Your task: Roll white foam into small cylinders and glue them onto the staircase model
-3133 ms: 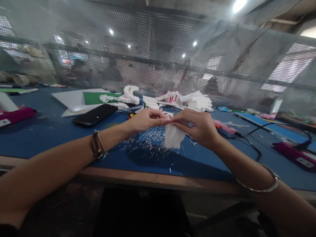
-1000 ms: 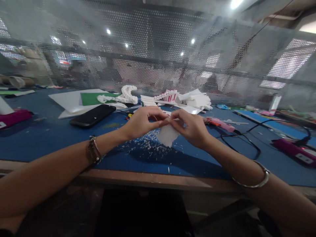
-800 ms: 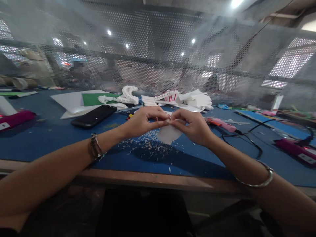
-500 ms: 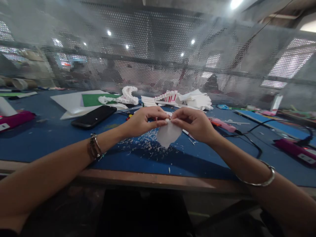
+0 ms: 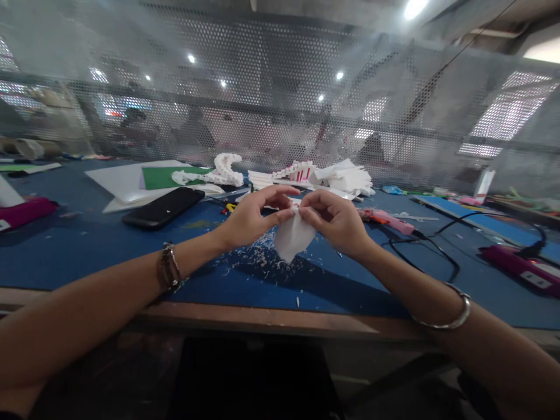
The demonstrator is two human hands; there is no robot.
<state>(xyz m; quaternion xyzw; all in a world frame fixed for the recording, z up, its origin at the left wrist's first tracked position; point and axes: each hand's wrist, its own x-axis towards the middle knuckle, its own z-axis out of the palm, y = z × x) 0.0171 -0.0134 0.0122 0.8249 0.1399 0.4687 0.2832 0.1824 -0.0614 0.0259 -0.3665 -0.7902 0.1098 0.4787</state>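
Note:
Between my hands hangs a thin white petal-shaped piece (image 5: 294, 238), gathered at its top; whether it is paper or foam I cannot tell. My left hand (image 5: 258, 216) pinches its upper edge between thumb and fingers. From the other side my right hand (image 5: 336, 220) pinches the same top edge, its fingertips close to the left ones. The fingers partly hide the pinched part. Below the piece, white shavings (image 5: 262, 256) lie scattered over the blue tabletop (image 5: 196, 280).
A black phone (image 5: 164, 207) lies left, before white sheets and a green sheet (image 5: 175, 178). Behind my hands are a white fluffy strip (image 5: 227, 169) and stacked white pieces (image 5: 345, 177). A pink glue gun (image 5: 391, 223) with a black cord and a purple power strip (image 5: 520, 265) lie right.
The white piece has turned slightly and swung a little left. My right hand has shifted slightly left and its fingers have curled closer over the top edge.

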